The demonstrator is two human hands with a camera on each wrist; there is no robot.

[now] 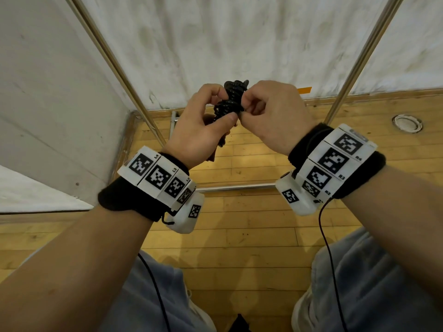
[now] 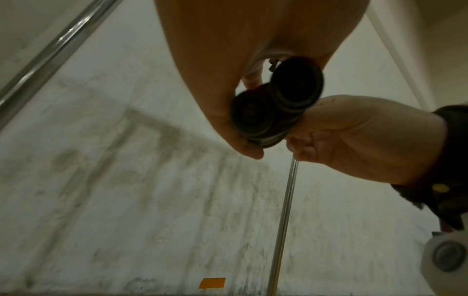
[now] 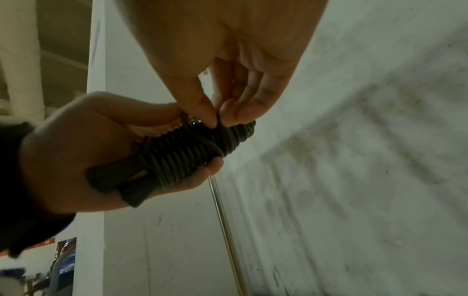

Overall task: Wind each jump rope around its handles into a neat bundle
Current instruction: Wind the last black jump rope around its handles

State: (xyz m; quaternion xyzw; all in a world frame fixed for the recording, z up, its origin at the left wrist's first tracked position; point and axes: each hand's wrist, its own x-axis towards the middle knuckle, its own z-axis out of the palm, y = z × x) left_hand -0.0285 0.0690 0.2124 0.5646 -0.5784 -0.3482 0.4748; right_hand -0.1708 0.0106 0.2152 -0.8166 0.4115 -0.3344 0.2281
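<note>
A black jump rope point(image 1: 229, 101) is wound in tight coils around its two black handles point(image 3: 119, 180), held up in front of me. My left hand point(image 1: 203, 121) grips the bundle around the handles, thumb across the coils. My right hand point(image 1: 266, 111) pinches the rope at the top of the coils point(image 3: 202, 140) between thumb and fingertips point(image 3: 210, 118). The left wrist view looks at the two round handle ends point(image 2: 278, 100) side by side, with my right hand point(image 2: 354, 136) beside them.
Two slanted metal poles point(image 1: 115, 65) point(image 1: 359, 61) stand against a white wall ahead. Below lies a wooden floor point(image 1: 239, 224) with a round metal fitting point(image 1: 407, 123) at right. A strip of orange tape point(image 1: 304, 90) sits on the wall. My knees are at the bottom.
</note>
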